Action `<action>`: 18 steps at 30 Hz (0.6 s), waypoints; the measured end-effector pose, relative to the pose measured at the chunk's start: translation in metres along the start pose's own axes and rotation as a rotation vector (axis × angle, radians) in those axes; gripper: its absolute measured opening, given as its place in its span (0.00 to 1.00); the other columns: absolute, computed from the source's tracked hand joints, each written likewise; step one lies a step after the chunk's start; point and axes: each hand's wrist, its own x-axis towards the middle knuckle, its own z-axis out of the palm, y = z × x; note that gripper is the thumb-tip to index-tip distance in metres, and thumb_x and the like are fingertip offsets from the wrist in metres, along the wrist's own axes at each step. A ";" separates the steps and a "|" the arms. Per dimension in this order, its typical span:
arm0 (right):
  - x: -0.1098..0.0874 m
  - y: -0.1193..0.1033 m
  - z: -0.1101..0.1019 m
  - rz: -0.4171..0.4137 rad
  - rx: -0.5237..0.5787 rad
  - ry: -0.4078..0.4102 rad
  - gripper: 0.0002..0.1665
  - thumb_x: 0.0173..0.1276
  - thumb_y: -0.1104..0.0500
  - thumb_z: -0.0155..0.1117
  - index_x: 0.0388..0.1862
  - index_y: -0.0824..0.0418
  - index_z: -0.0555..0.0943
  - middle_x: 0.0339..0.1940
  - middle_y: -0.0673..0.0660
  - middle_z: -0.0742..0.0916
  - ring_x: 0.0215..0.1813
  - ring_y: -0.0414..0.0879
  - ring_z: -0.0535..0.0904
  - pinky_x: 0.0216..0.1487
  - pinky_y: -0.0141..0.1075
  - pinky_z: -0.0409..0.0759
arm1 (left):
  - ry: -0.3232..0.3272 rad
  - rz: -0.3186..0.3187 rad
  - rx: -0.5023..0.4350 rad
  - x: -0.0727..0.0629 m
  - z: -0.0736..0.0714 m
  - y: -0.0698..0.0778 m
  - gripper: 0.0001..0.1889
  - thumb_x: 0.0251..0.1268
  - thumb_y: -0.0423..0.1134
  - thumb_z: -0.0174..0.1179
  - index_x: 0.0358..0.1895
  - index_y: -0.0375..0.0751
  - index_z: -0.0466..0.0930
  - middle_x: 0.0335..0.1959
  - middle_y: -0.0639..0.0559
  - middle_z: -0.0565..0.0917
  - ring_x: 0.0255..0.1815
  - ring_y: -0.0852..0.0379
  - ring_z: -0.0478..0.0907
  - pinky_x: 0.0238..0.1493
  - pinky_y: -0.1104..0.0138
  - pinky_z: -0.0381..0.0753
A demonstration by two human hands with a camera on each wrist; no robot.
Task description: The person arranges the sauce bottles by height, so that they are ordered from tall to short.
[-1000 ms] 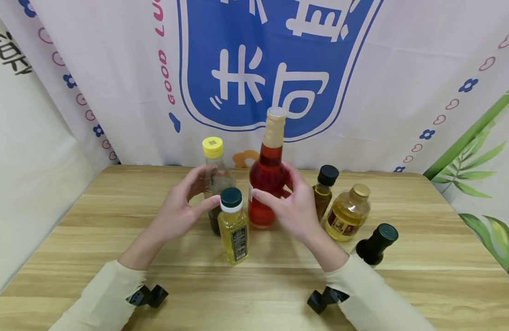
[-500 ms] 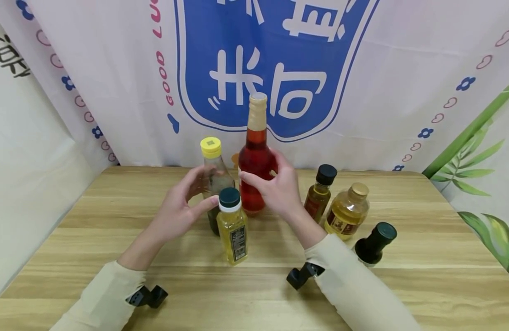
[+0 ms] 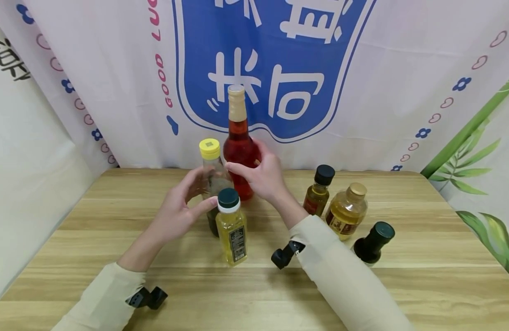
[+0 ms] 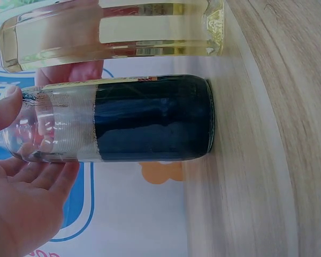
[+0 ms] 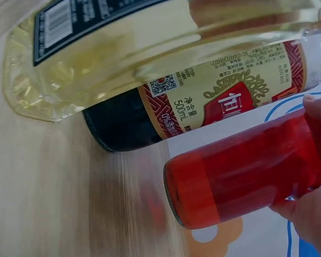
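Observation:
My right hand (image 3: 264,174) grips a tall bottle of red liquid (image 3: 240,149) with a cream-coloured neck wrap. In the right wrist view the red bottle's base (image 5: 190,195) is held a little off the table, apart from its reflection. My left hand (image 3: 176,207) curls around a yellow-capped bottle of dark liquid (image 3: 215,177), its thumb in front and fingers at the far side. That bottle stands upright on the table, with a red and cream label (image 5: 230,99). Just in front stands a square bottle of yellow oil (image 3: 231,232) with a dark green cap, close to my left thumb.
On the right of the wooden table (image 3: 188,294) stand a small black-capped bottle (image 3: 316,197), a round oil bottle with a gold cap (image 3: 347,209) and a dark bottle with a green cap (image 3: 372,243). A printed white and blue cloth (image 3: 366,101) hangs behind the table.
My right hand has carried the red bottle left and toward the back, from right of the square oil bottle to beside the yellow-capped bottle. The left hand has stayed in place.

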 end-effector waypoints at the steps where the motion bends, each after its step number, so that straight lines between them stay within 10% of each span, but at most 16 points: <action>1: 0.002 0.000 0.001 0.001 0.004 -0.009 0.41 0.67 0.48 0.79 0.76 0.50 0.71 0.69 0.53 0.83 0.70 0.50 0.79 0.73 0.53 0.81 | 0.000 -0.001 0.000 0.000 0.000 0.000 0.32 0.75 0.31 0.64 0.78 0.39 0.66 0.74 0.40 0.77 0.71 0.40 0.78 0.66 0.82 0.74; 7: 0.013 0.003 0.007 0.010 0.022 -0.073 0.42 0.70 0.51 0.76 0.79 0.49 0.68 0.72 0.54 0.82 0.72 0.52 0.78 0.73 0.53 0.81 | -0.002 -0.020 0.013 0.001 0.000 0.000 0.33 0.75 0.31 0.65 0.79 0.40 0.65 0.75 0.41 0.77 0.72 0.40 0.77 0.67 0.81 0.74; 14: 0.027 0.009 0.017 0.041 0.031 -0.079 0.42 0.70 0.52 0.75 0.79 0.49 0.68 0.74 0.55 0.80 0.74 0.52 0.77 0.73 0.53 0.80 | -0.008 -0.048 0.025 0.000 -0.001 0.001 0.34 0.76 0.33 0.65 0.81 0.43 0.64 0.76 0.42 0.75 0.74 0.41 0.76 0.76 0.44 0.75; 18: 0.033 0.010 0.023 0.047 0.040 -0.078 0.41 0.71 0.55 0.73 0.79 0.50 0.68 0.74 0.55 0.80 0.74 0.52 0.77 0.74 0.51 0.80 | -0.006 -0.045 0.028 0.000 0.000 0.000 0.34 0.76 0.34 0.65 0.81 0.43 0.64 0.76 0.43 0.75 0.74 0.41 0.76 0.75 0.43 0.74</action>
